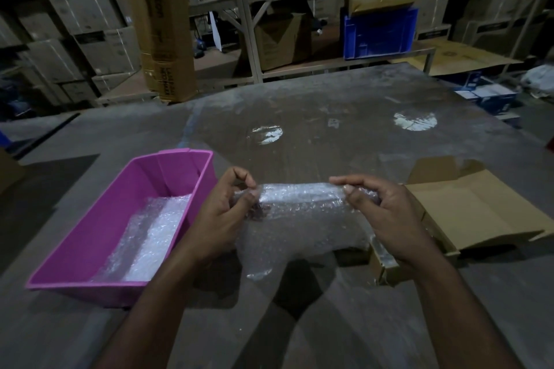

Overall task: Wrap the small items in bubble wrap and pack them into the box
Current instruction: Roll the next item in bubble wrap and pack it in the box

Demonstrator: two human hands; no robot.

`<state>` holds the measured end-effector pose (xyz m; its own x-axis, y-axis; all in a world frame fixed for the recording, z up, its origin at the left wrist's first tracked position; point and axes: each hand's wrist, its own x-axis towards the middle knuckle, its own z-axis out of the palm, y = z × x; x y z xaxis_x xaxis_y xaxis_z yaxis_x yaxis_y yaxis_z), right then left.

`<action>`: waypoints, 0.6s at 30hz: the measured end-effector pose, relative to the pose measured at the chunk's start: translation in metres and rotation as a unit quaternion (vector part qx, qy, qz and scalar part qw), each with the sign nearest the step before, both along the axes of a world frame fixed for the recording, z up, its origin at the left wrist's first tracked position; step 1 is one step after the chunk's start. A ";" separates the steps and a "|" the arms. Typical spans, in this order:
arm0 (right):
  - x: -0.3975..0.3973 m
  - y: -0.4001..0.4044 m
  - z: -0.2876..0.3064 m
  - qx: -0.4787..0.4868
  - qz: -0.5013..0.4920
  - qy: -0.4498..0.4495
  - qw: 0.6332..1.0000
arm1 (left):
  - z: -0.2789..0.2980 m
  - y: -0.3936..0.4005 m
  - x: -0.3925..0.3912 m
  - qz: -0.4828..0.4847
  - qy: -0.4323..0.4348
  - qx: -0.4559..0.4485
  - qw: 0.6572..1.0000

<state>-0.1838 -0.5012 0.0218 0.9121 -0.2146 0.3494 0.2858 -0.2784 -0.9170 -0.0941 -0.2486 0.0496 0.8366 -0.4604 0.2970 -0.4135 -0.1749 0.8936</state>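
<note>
A sheet of clear bubble wrap (299,219) is rolled at its far edge into a tube, held just above the grey table (299,135). My left hand (223,219) pinches the roll's left end between thumb and fingers. My right hand (386,216) grips the roll's right end. Whatever lies inside the roll is hidden by the wrap. To the left a pink plastic bin (99,237) holds a bundle of bubble wrap (153,237). An open flat cardboard box (467,213) lies to the right, partly behind my right hand.
A large clear plastic sheet (329,126) covers the table's far part and catches light glare. Beyond the table stand shelving racks, stacked cartons, a tall cardboard tube box (162,24) and a blue crate (379,33). Small blue boxes (491,96) sit at the far right.
</note>
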 end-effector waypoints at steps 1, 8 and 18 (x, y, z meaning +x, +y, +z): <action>-0.001 -0.001 -0.001 -0.005 0.009 0.007 1.000 | 0.000 0.000 -0.001 -0.001 0.000 -0.003 1.000; 0.000 -0.001 -0.002 0.018 -0.002 0.045 0.999 | 0.003 0.003 -0.003 -0.018 0.036 0.010 0.999; 0.006 -0.002 -0.007 -0.092 -0.043 0.013 0.995 | -0.002 0.000 0.001 0.048 -0.075 0.068 0.994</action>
<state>-0.1776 -0.5035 0.0150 0.9019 -0.2271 0.3674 0.2310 -0.4652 -0.8546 -0.0933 -0.2486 0.0474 0.8296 -0.4245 0.3627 -0.5159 -0.3345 0.7886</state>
